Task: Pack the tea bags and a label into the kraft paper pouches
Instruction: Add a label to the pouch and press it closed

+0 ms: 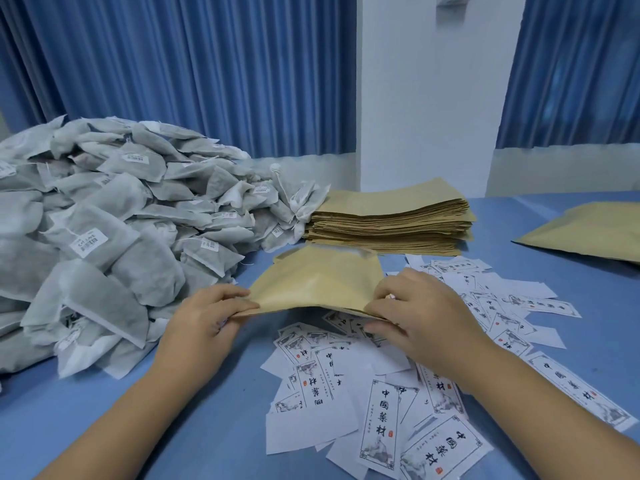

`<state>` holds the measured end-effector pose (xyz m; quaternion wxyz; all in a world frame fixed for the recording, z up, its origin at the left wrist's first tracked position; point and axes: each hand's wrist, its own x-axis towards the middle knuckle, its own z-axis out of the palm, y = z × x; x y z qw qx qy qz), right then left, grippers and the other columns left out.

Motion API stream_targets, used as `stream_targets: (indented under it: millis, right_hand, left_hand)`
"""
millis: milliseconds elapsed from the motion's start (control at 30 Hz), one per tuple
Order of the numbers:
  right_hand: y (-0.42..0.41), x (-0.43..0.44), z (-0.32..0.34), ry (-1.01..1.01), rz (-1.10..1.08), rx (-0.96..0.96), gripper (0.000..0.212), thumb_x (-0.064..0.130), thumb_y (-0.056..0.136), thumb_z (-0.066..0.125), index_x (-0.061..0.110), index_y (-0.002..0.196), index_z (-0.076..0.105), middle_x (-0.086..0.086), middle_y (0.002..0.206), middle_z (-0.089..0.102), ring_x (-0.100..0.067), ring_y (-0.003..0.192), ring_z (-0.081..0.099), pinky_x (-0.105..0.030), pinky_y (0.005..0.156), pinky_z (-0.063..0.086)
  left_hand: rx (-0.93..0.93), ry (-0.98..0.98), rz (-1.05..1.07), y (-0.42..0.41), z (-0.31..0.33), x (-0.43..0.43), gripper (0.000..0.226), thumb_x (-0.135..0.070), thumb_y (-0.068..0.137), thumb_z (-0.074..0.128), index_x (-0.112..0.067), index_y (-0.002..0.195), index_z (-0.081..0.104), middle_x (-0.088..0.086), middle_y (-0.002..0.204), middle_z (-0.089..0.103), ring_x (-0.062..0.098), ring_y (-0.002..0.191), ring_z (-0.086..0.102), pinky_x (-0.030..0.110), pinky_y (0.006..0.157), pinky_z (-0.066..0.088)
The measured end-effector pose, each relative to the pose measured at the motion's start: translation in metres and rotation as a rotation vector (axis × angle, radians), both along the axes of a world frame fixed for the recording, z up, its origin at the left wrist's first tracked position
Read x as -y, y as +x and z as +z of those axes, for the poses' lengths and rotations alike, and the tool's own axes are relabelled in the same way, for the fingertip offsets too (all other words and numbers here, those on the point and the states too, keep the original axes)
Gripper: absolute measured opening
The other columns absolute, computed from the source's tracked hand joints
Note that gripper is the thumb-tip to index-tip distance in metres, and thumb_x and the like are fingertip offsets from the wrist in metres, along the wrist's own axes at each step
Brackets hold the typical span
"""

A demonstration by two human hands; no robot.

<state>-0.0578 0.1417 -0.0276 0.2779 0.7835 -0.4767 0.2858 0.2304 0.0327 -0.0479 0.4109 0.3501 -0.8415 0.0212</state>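
Head view. Both hands hold one kraft paper pouch (317, 282) above the middle of the blue worktop (207, 410). The left hand (204, 323) has its fingers (225, 293) closed on the pouch's left near corner, thumb underneath. The right hand (426, 313) has its fingers (388, 308) pinched on the right near corner. The pouch bulges upward in the middle; its far end points toward the far edge of the worktop. Whether anything is inside cannot be told.

A large heap of tea bags (104, 220) covers the left side of the worktop, reaching its left edge; several carry small white tags. A squared stack of flat pouches (391, 223) lies just beyond the held pouch, touching the right fringe of the heap. Printed paper labels (381, 424) lie scattered loosely from under the held pouch toward the near and right edges, some face up, some blank side up. Another kraft pouch (588, 233) lies flat at the right edge, well apart from the stack.
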Motion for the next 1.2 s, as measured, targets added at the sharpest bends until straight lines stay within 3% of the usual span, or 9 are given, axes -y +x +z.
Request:
stream_targets:
  millis: [100, 267, 367, 433, 500, 667, 733, 867, 1200]
  right_hand:
    - [-0.006, -0.003, -0.001, 0.018, 0.015, 0.041, 0.021, 0.009, 0.072, 0.080, 0.020, 0.091, 0.078, 0.003, 0.085, 0.069, -0.022, 0.060, 0.058, -0.029, 0.049, 0.046]
    - [0.001, -0.007, -0.005, 0.088, 0.093, 0.241, 0.025, 0.015, 0.084, 0.067, 0.019, 0.107, 0.074, 0.010, 0.106, 0.069, -0.010, 0.069, 0.064, -0.023, 0.052, 0.050]
    - [0.013, -0.005, -0.009, 0.142, 0.148, 0.296, 0.032, 0.005, 0.081, 0.071, 0.017, 0.111, 0.073, 0.007, 0.114, 0.068, -0.009, 0.090, 0.068, -0.028, 0.071, 0.058]
    - [0.018, -0.003, -0.012, 0.181, 0.161, 0.315, 0.038, -0.003, 0.078, 0.073, 0.015, 0.111, 0.073, 0.005, 0.115, 0.069, -0.010, 0.100, 0.067, -0.033, 0.083, 0.058]
    - [0.019, -0.002, -0.015, 0.179, 0.168, 0.299, 0.041, -0.008, 0.076, 0.071, 0.013, 0.110, 0.073, 0.002, 0.114, 0.069, -0.013, 0.103, 0.067, -0.038, 0.085, 0.057]
    - [0.015, -0.004, -0.015, 0.053, 0.165, 0.221, 0.044, -0.015, 0.067, 0.072, 0.007, 0.104, 0.075, -0.004, 0.108, 0.072, -0.019, 0.097, 0.070, -0.042, 0.074, 0.060]
    - [0.017, -0.007, -0.012, -0.005, 0.162, 0.185, 0.039, -0.013, 0.067, 0.070, 0.008, 0.100, 0.076, -0.004, 0.106, 0.072, -0.019, 0.092, 0.071, -0.038, 0.068, 0.061]
    - [0.011, -0.022, -0.001, -0.092, 0.142, 0.153, 0.037, -0.005, 0.071, 0.069, 0.010, 0.104, 0.075, -0.004, 0.108, 0.072, -0.017, 0.084, 0.072, -0.031, 0.057, 0.059]
    - [-0.043, -0.084, 0.014, -0.219, -0.057, 0.118, 0.037, 0.003, 0.081, 0.048, 0.007, 0.106, 0.074, -0.011, 0.114, 0.069, -0.024, 0.088, 0.072, -0.031, 0.059, 0.057]
  left_hand:
    - [-0.284, 0.274, 0.019, -0.001, 0.002, -0.001, 0.020, -0.001, 0.081, 0.073, -0.019, 0.088, 0.078, -0.009, 0.120, 0.063, 0.009, 0.101, 0.063, 0.010, 0.089, 0.041]
    - [-1.219, 0.961, -0.364, -0.008, 0.010, -0.010, 0.032, -0.002, 0.089, 0.059, -0.009, 0.120, 0.060, 0.006, 0.119, 0.063, 0.017, 0.103, 0.067, 0.027, 0.086, 0.055]
    - [-1.536, 1.213, -0.478, -0.016, 0.020, -0.016, 0.022, -0.012, 0.080, 0.063, -0.006, 0.101, 0.057, 0.022, 0.112, 0.065, 0.030, 0.108, 0.065, 0.038, 0.083, 0.057]
    - [-1.541, 1.339, -0.489, -0.024, 0.023, -0.020, 0.022, -0.017, 0.080, 0.064, -0.005, 0.097, 0.056, 0.025, 0.106, 0.066, 0.037, 0.110, 0.063, 0.043, 0.077, 0.059]
    - [-1.473, 1.443, -0.433, -0.032, 0.025, -0.023, 0.026, -0.021, 0.091, 0.058, -0.002, 0.109, 0.055, 0.030, 0.112, 0.064, 0.043, 0.106, 0.064, 0.049, 0.073, 0.058]
    - [-1.242, 1.598, -0.312, -0.039, 0.041, -0.022, 0.026, -0.007, 0.095, 0.045, 0.005, 0.118, 0.049, 0.037, 0.112, 0.061, 0.049, 0.076, 0.068, 0.052, 0.052, 0.058]
    - [-1.260, 1.596, -0.342, -0.043, 0.046, -0.022, 0.028, 0.003, 0.095, 0.037, 0.009, 0.121, 0.045, 0.036, 0.104, 0.063, 0.047, 0.073, 0.069, 0.049, 0.045, 0.056]
    - [-1.265, 1.521, -0.468, -0.047, 0.050, -0.025, 0.034, 0.011, 0.093, 0.029, 0.014, 0.125, 0.042, 0.035, 0.110, 0.063, 0.046, 0.094, 0.066, 0.046, 0.052, 0.058]
    - [-1.080, 1.470, -0.602, -0.118, 0.076, -0.054, 0.024, 0.007, 0.095, 0.037, 0.008, 0.116, 0.049, 0.030, 0.103, 0.068, 0.039, 0.079, 0.072, 0.037, 0.049, 0.058]
